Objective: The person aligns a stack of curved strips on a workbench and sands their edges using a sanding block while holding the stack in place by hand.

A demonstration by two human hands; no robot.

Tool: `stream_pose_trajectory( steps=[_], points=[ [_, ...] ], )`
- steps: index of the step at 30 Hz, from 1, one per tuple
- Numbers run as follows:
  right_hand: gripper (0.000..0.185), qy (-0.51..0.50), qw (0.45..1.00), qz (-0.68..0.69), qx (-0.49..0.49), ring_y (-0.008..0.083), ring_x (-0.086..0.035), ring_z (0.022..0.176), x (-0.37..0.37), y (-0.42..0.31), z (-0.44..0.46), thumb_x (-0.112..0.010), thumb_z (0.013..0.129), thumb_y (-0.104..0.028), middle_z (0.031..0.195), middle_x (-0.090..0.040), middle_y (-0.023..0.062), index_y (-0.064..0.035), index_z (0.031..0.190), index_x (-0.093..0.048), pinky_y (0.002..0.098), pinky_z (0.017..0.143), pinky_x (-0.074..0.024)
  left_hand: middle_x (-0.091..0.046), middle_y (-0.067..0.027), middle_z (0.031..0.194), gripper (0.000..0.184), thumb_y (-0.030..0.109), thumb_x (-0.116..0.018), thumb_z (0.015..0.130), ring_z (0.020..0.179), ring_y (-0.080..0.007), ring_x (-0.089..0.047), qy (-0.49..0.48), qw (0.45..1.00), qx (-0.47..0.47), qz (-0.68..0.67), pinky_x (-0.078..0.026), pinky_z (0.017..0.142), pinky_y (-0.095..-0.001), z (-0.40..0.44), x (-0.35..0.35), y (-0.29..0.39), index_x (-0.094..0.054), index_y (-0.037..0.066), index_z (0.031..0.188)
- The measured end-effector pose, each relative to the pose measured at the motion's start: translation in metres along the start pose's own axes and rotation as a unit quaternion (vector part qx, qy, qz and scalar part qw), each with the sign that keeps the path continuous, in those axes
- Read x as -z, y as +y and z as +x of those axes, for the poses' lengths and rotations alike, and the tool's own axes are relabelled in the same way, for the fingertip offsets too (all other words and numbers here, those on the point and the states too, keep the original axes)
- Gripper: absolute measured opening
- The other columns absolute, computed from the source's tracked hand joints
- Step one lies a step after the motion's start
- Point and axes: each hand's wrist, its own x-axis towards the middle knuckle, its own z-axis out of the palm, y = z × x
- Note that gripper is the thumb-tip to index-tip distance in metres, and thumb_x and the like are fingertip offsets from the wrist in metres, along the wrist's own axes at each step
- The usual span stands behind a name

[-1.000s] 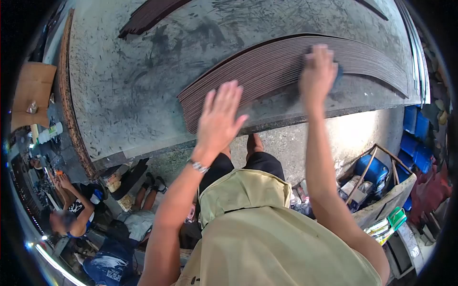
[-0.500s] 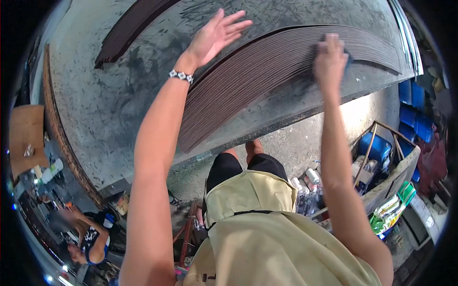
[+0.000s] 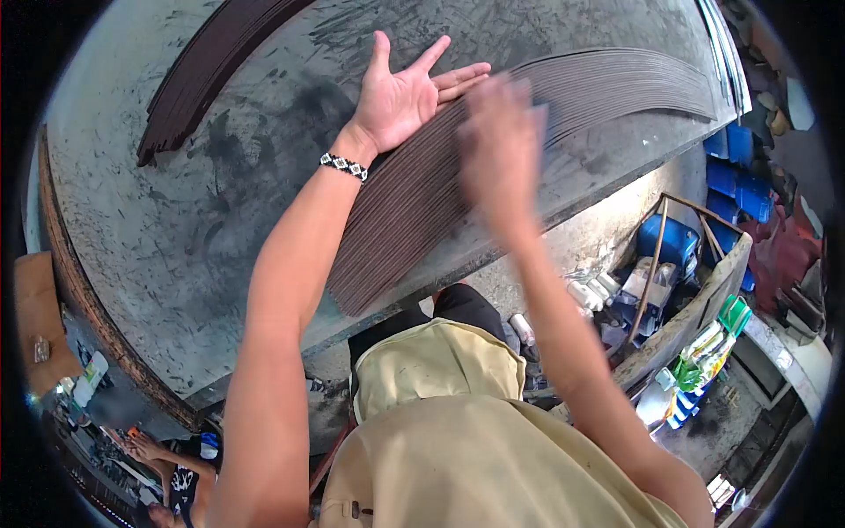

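A fanned, curved stack of thin brown strips (image 3: pixel 405 194) lies across the grey worktop (image 3: pixel 238 238). My left hand (image 3: pixel 400 106), palm up with fingers spread, rests at the far edge of the strips and holds nothing. Over the middle of the stack is my right hand (image 3: pixel 506 154), smeared by motion, its fingers curled down. A dark bluish edge shows beside its fingers, but I cannot make out what that thing is.
A second bundle of dark brown strips (image 3: pixel 207 75) lies at the upper left. Pale thin strips (image 3: pixel 722 57) sit at the worktop's right end. Blue containers (image 3: pixel 669 242) and bottles stand below on the right. Another person (image 3: pixel 180 480) is at the lower left.
My right hand has swept left along the strips, from near their right end to the middle. My left hand has turned its palm up more and spread its fingers. The view has shifted slightly.
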Motion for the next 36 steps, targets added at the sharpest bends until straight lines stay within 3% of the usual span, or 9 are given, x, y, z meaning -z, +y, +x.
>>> stream_pose_trajectory(
  steps=[3, 4, 8, 14, 18, 19, 25, 31, 36],
  points=[
    [0.058, -0.092, 0.973, 0.182, 0.108, 0.0338, -0.041, 0.164, 0.013, -0.074, -0.054, -0.075, 0.098, -0.022, 0.169, -0.055, 0.0103, -0.0136, 0.155, -0.065, 0.0625, 0.135, -0.0268, -0.019, -0.0408, 0.178, 0.117, 0.097, -0.015, 0.098, 0.167, -0.0484, -0.029, -0.225, 0.943, -0.003, -0.246, -0.046, 0.129, -0.0442, 0.01, 0.036, -0.013, 0.009, 0.019, 0.181],
    [0.06, -0.095, 0.965, 0.211, 0.125, 0.0348, -0.041, 0.164, 0.012, -0.043, -0.04, -0.075, 0.096, -0.015, 0.17, -0.056, 0.0066, -0.0155, 0.155, -0.066, 0.0632, 0.135, -0.0269, -0.017, -0.0428, 0.177, 0.116, 0.097, -0.014, 0.098, 0.167, -0.0494, -0.029, 0.01, 0.999, 0.008, -0.049, -0.044, 0.13, -0.0457, 0.002, 0.0, -0.002, 0.009, 0.019, 0.181],
    [0.058, 0.022, 0.997, 0.002, -0.072, 0.0387, -0.048, 0.159, -0.007, 0.14, 0.06, -0.066, 0.101, -0.009, 0.169, -0.056, 0.0124, -0.0092, 0.158, -0.062, 0.0616, 0.132, -0.0342, -0.02, -0.0427, 0.177, 0.117, 0.098, -0.011, 0.097, 0.167, -0.0484, -0.028, 0.044, 0.999, 0.0, -0.002, -0.04, 0.132, -0.0497, -0.004, -0.017, -0.002, 0.009, 0.018, 0.181],
    [0.053, -0.117, 0.984, 0.11, 0.08, 0.0428, -0.042, 0.16, 0.013, -0.06, -0.021, -0.066, 0.104, -0.019, 0.166, -0.053, 0.0208, -0.0039, 0.155, -0.06, 0.0625, 0.126, -0.0363, -0.021, -0.0401, 0.178, 0.119, 0.1, -0.012, 0.095, 0.168, -0.0455, -0.03, 0.038, 0.999, 0.015, -0.01, -0.038, 0.132, -0.0558, -0.001, -0.012, 0.001, 0.012, 0.02, 0.18],
    [0.053, 0.015, 0.998, -0.015, 0.067, 0.0416, -0.053, 0.154, 0.014, 0.08, 0.034, -0.069, 0.098, -0.01, 0.163, -0.059, 0.0197, -0.0074, 0.15, -0.063, 0.0601, 0.129, -0.038, -0.021, -0.0403, 0.178, 0.117, 0.099, -0.012, 0.096, 0.167, -0.0462, -0.032, 0.027, 0.999, 0.019, 0.0, -0.034, 0.134, -0.06, -0.001, -0.011, -0.002, 0.015, 0.021, 0.18],
    [0.048, -0.04, 0.991, 0.053, -0.116, 0.0412, -0.052, 0.153, 0.019, 0.105, 0.064, -0.067, 0.101, -0.013, 0.16, -0.06, 0.0226, -0.0083, 0.149, -0.065, 0.0608, 0.13, -0.0365, -0.021, -0.0404, 0.178, 0.117, 0.099, -0.011, 0.096, 0.167, -0.0465, -0.032, 0.027, 1.0, 0.014, 0.004, -0.033, 0.134, -0.0611, -0.001, -0.011, -0.002, 0.016, 0.021, 0.179],
    [0.047, -0.066, 0.979, 0.167, 0.093, 0.0334, -0.049, 0.158, 0.019, -0.086, -0.052, -0.071, 0.1, -0.027, 0.156, -0.065, 0.0138, -0.0114, 0.145, -0.071, 0.0616, 0.133, -0.0316, -0.018, -0.0416, 0.178, 0.12, 0.098, -0.017, 0.098, 0.167, -0.0482, -0.03, 0.058, 0.998, 0.017, -0.024, -0.035, 0.134, -0.0508, 0.0, -0.021, 0.003, 0.009, 0.016, 0.181],
    [0.047, -0.001, 0.992, 0.02, -0.124, 0.0364, -0.052, 0.154, 0.043, 0.034, 0.062, -0.064, 0.1, -0.008, 0.159, -0.062, 0.0197, -0.0066, 0.147, -0.067, 0.0609, 0.13, -0.0357, -0.019, -0.04, 0.179, 0.123, 0.099, -0.014, 0.097, 0.168, -0.0449, -0.029, 0.069, 0.997, 0.02, -0.006, -0.034, 0.135, -0.051, -0.005, -0.028, -0.002, 0.001, 0.011, 0.181],
    [0.06, -0.085, 0.978, 0.178, 0.065, 0.0356, -0.041, 0.164, 0.021, -0.078, -0.053, -0.07, 0.097, -0.02, 0.171, -0.054, 0.0096, -0.0104, 0.156, -0.064, 0.0645, 0.135, -0.024, -0.022, -0.0384, 0.179, 0.125, 0.099, -0.011, 0.096, 0.169, -0.0438, -0.027, 0.087, 0.996, 0.027, -0.021, -0.027, 0.137, -0.0525, 0.0, -0.032, 0.003, -0.007, 0.007, 0.181]
  ],
)
